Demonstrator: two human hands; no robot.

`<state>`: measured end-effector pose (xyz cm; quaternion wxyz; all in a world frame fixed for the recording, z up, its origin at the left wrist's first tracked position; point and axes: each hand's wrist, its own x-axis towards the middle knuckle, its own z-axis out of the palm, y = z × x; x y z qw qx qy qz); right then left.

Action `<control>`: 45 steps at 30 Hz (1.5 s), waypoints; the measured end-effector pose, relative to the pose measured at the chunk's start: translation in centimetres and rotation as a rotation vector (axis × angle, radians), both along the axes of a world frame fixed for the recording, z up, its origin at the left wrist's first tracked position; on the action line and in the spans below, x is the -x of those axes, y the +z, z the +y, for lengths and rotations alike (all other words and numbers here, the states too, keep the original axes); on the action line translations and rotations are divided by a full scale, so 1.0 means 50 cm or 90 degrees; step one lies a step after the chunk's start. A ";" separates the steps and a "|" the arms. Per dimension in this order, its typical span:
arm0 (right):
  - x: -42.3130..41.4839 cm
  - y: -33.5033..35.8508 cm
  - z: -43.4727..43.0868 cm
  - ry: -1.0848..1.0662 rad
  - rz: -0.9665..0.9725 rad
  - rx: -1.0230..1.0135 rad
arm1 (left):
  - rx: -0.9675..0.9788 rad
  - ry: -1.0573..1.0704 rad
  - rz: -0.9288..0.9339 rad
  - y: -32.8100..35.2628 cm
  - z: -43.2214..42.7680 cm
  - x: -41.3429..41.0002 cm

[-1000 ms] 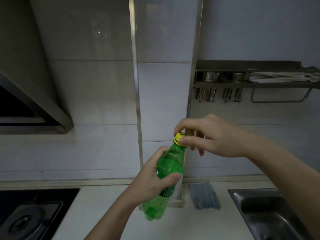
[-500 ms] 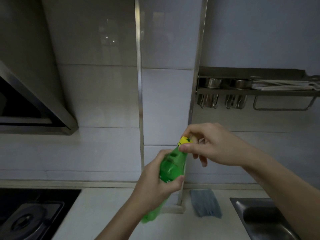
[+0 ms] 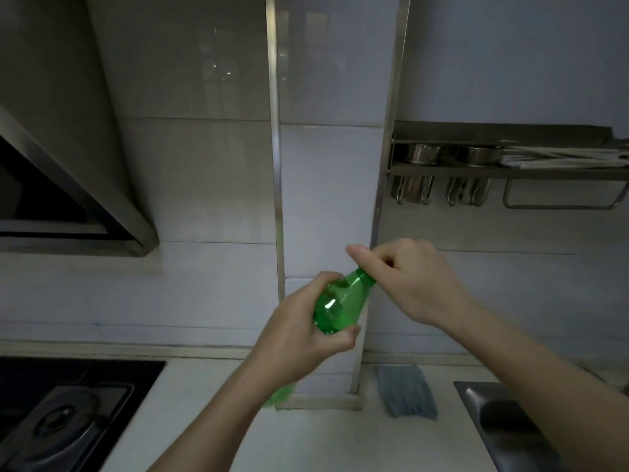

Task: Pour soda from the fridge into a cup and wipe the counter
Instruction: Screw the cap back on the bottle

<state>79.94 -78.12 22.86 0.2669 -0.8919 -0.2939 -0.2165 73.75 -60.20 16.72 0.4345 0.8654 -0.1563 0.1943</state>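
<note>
A green plastic soda bottle (image 3: 340,303) is held tilted above the white counter (image 3: 340,437), its neck pointing up and to the right. My left hand (image 3: 299,335) grips the bottle's body from below. My right hand (image 3: 408,281) is curled over the bottle's top, and its fingers hide the yellow cap. A folded blue-grey cloth (image 3: 405,390) lies on the counter against the wall, below my right hand. No cup is in view.
A black gas hob (image 3: 64,410) fills the lower left, with a range hood (image 3: 68,199) above it. A steel sink (image 3: 510,427) sits at the lower right. A wall rack (image 3: 503,165) holds metal cups and hooks. A tiled pillar (image 3: 326,199) stands behind the bottle.
My right hand has turned and closed over the bottle's top, so the yellow cap is now hidden. The bottle tilts more to the right. The view has tipped slightly upward.
</note>
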 end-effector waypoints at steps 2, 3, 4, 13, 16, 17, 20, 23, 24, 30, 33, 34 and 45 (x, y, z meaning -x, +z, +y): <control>0.004 0.022 -0.010 0.138 -0.110 0.029 | 0.079 -0.179 0.128 0.022 0.014 0.002; 0.004 0.030 -0.014 0.183 -0.160 0.064 | 0.100 -0.266 0.179 0.032 0.019 0.006; 0.000 0.031 -0.015 0.202 -0.196 0.095 | 0.106 -0.322 0.203 0.037 0.021 0.009; 0.004 0.007 0.004 0.082 -0.151 0.047 | 0.044 -0.103 0.045 0.006 0.007 0.011; 0.018 0.028 -0.005 0.230 -0.251 0.081 | 0.100 -0.293 0.175 0.022 0.027 0.013; 0.017 0.026 -0.005 0.241 -0.255 0.085 | 0.090 -0.295 0.173 0.022 0.026 0.014; 0.009 0.009 0.008 0.177 -0.201 0.069 | 0.085 -0.235 0.116 0.009 0.015 0.015; 0.003 0.001 0.019 0.085 -0.120 0.059 | 0.109 -0.159 0.072 -0.010 0.007 0.014; 0.002 0.003 0.023 0.060 -0.104 0.062 | 0.118 -0.139 0.064 -0.014 0.004 0.013; -0.019 0.009 0.030 0.070 0.046 -0.079 | 0.077 -0.030 -0.001 -0.006 0.014 -0.014; -0.025 -0.017 0.014 0.111 0.207 -0.238 | 0.171 -0.012 0.012 0.002 0.021 -0.027; -0.023 -0.034 0.008 0.118 0.256 -0.269 | 0.192 -0.005 0.019 0.004 0.023 -0.028; 0.055 -0.375 0.030 0.080 0.481 -0.277 | 0.319 -0.030 0.039 -0.035 0.023 -0.037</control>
